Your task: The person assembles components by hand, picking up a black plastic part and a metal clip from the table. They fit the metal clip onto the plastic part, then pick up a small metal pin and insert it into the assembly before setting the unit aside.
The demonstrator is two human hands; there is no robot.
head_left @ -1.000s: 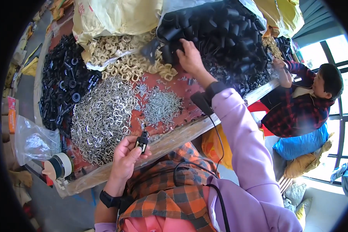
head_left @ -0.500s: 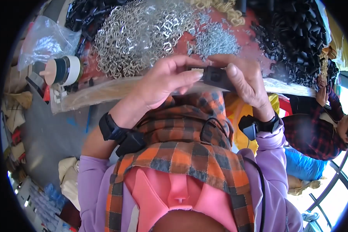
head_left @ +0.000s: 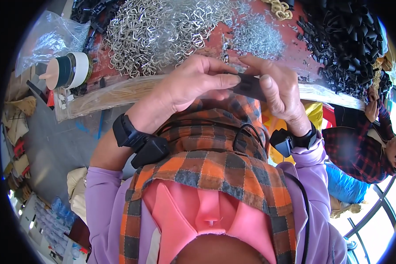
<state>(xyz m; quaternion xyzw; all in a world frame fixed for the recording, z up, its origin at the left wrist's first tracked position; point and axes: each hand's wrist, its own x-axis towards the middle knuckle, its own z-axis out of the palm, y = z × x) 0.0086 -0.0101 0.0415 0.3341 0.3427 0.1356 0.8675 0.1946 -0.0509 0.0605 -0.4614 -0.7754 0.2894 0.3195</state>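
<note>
Over the near edge of the table, my two hands meet at a small black piece [head_left: 251,86], block-shaped, with what looks like a recess in its face. My left hand [head_left: 196,83] pinches its left end between thumb and fingers. Around its right end, my right hand [head_left: 282,86] has curled fingers, with the thumb on the near side. Part of the piece is hidden by the fingers, and whether a smaller part sits under the left thumb I cannot tell. Just beyond lie a heap of small silvery fasteners [head_left: 257,37] and a larger heap of bent silver metal loops [head_left: 141,39].
Black plastic parts [head_left: 352,35] are piled at the far right, gold-coloured pieces [head_left: 280,8] at the back. Left on the red tabletop [head_left: 301,61] stand a round white-and-green container [head_left: 78,70] and a clear plastic bag [head_left: 53,42]. Another person [head_left: 361,152] works at the right.
The black piece has tilted between my hands. My left thumb has slid slightly right onto its end, and the light bit seen by that thumb is no longer visible. The view has shifted a little.
</note>
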